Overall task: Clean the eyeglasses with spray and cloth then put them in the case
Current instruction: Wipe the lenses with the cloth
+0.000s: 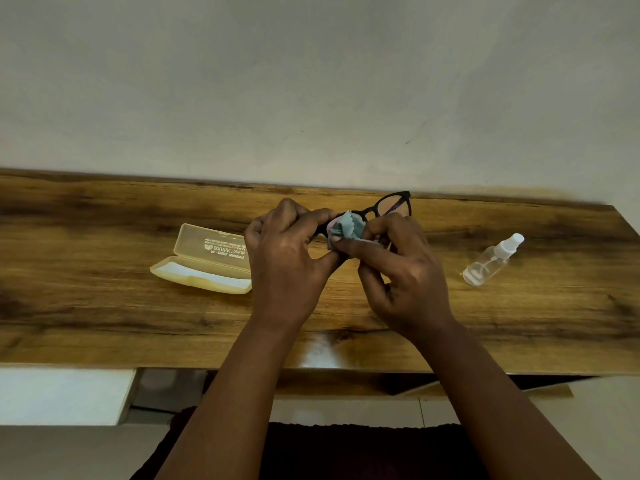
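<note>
Firstly, on the left part of the wooden table [104, 271] lies the case [204, 259], a pale yellow plastic one, and it is open, with its lid standing up behind the tray and some printed letters on the inside of the lid. Just beside the case, to its right, is the left hand [287, 247], held above the table with its fingers curled around one end of the eyeglasses [384, 209]. The eyeglasses have a black frame; one lens is hidden under the hands and the cloth [346, 230], while the other lens sticks out up and to the right and is clear to see. The cloth is grey-blue with a zigzag edge, and it is bunched over the covered lens between both hands. The right hand [401, 268] pinches this cloth, the thumb pressing it from the near side and the fingers curled behind it. Further to the right, well apart from the hands, the spray bottle [491, 259] lies on its side on the table; it is transparent with a white nozzle that points away to the upper right. Behind the table stands a plain pale wall [311, 81].
</note>
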